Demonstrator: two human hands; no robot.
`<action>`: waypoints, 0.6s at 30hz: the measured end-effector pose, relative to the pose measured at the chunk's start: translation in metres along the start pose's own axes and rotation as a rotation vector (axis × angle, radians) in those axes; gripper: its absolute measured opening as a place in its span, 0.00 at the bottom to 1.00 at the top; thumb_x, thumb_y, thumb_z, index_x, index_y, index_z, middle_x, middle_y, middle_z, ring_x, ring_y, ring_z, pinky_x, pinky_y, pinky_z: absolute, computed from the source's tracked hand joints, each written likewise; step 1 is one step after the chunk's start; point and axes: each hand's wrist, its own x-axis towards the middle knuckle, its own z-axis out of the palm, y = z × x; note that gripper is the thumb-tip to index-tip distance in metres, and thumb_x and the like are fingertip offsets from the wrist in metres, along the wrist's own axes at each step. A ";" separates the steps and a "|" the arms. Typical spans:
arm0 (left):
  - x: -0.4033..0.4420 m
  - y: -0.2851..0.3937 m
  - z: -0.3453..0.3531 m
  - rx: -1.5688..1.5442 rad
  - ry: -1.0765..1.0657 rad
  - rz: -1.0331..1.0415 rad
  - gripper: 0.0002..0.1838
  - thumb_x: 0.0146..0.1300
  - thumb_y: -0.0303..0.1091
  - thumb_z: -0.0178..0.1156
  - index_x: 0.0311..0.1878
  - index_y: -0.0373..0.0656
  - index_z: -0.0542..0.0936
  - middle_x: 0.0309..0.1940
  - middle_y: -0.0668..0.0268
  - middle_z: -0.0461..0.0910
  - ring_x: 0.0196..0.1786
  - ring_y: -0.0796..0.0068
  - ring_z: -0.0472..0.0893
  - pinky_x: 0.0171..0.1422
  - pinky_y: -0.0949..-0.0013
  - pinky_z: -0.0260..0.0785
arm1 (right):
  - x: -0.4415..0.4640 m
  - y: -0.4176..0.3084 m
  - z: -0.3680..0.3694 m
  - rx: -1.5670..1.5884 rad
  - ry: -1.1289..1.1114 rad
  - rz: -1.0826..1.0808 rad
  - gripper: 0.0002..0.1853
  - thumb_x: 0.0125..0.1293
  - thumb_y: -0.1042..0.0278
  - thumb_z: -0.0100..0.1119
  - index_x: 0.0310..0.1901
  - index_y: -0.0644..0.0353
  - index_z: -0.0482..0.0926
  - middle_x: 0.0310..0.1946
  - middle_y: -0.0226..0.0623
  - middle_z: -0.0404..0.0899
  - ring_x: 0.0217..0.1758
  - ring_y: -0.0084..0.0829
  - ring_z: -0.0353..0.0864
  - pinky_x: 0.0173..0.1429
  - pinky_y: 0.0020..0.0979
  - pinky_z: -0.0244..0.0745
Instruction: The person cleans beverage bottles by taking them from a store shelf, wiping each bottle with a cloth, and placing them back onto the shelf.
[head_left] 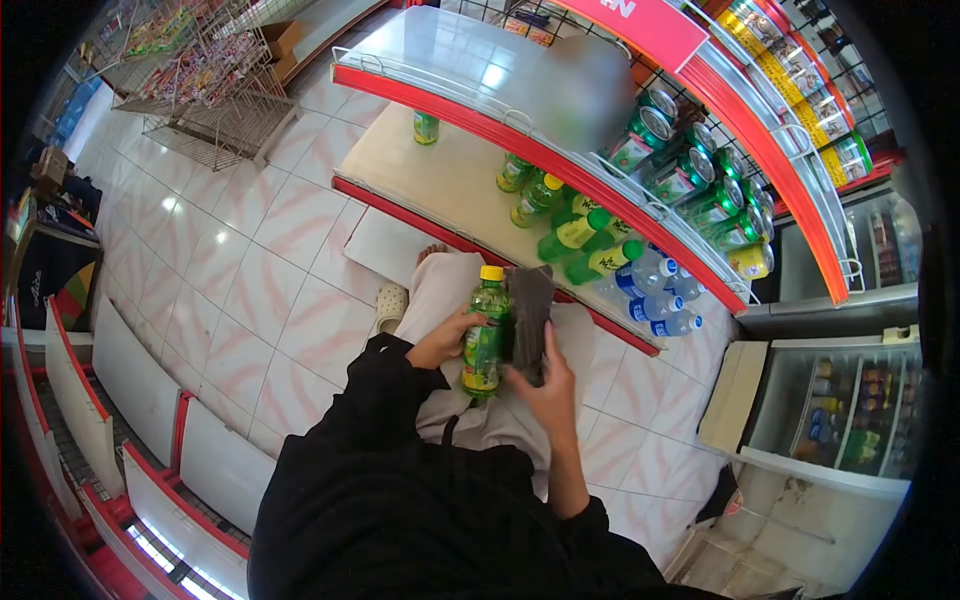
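The tiled floor (pixel 290 240) spread wide to the left of both hands, and this side gave much room for moving. Ahead of the hands was a lower shelf (pixel 430 190), and its red edge (pixel 615 327) ran just beyond them. To the right, well apart, stood a refrigerator (pixel 820 475). On the lower shelf, ahead and to the right of the hands, were shelf bottles (pixel 575 235).

The left hand (pixel 440 340) was wrapped around the green bottle (pixel 483 340) from its left side, and the bottle stood nearly upright between both hands. The right hand (pixel 550 392) gripped a dark cloth (pixel 530 310), just beside the bottle; whether these two touched, I could not tell. The yellow cap (pixel 491 272) rose above the left hand.
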 end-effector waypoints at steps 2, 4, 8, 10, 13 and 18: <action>-0.001 0.004 0.010 0.015 0.017 -0.011 0.24 0.51 0.26 0.50 0.54 0.41 0.63 0.41 0.65 0.73 0.41 0.74 0.76 0.43 0.71 0.71 | 0.001 0.002 0.009 -0.240 0.019 -0.039 0.29 0.54 0.76 0.55 0.59 0.67 0.59 0.51 0.44 0.70 0.50 0.32 0.72 0.53 0.27 0.66; 0.002 -0.001 0.000 0.043 -0.001 -0.013 0.25 0.50 0.26 0.50 0.55 0.41 0.63 0.42 0.64 0.73 0.41 0.74 0.76 0.44 0.70 0.71 | 0.006 0.011 0.007 -0.363 0.028 -0.062 0.29 0.54 0.76 0.54 0.59 0.66 0.59 0.50 0.42 0.71 0.50 0.30 0.73 0.52 0.26 0.66; 0.003 -0.001 -0.011 0.124 -0.050 -0.012 0.29 0.50 0.27 0.51 0.59 0.43 0.59 0.46 0.62 0.72 0.46 0.72 0.74 0.47 0.69 0.69 | 0.024 0.065 -0.031 -0.287 0.104 0.076 0.22 0.55 0.74 0.54 0.53 0.68 0.66 0.40 0.43 0.75 0.42 0.30 0.75 0.48 0.26 0.67; 0.002 0.002 -0.007 0.175 -0.111 -0.037 0.35 0.50 0.29 0.52 0.64 0.46 0.54 0.51 0.60 0.70 0.53 0.68 0.71 0.53 0.68 0.66 | 0.031 0.066 -0.052 -0.205 0.092 0.152 0.20 0.54 0.73 0.53 0.50 0.68 0.69 0.35 0.45 0.76 0.39 0.31 0.75 0.44 0.27 0.68; -0.004 0.012 0.021 0.114 -0.121 -0.013 0.34 0.51 0.29 0.51 0.64 0.46 0.54 0.49 0.58 0.70 0.50 0.67 0.72 0.52 0.66 0.67 | 0.036 0.041 -0.076 0.403 0.219 0.352 0.14 0.58 0.75 0.48 0.45 0.69 0.72 0.37 0.40 0.77 0.42 0.30 0.74 0.49 0.26 0.65; -0.001 0.009 0.021 0.042 -0.116 -0.023 0.29 0.53 0.25 0.50 0.61 0.43 0.58 0.40 0.58 0.73 0.44 0.65 0.76 0.47 0.62 0.71 | 0.036 0.002 -0.102 -0.484 0.185 0.013 0.16 0.56 0.76 0.49 0.48 0.66 0.70 0.32 0.46 0.76 0.37 0.34 0.76 0.43 0.29 0.67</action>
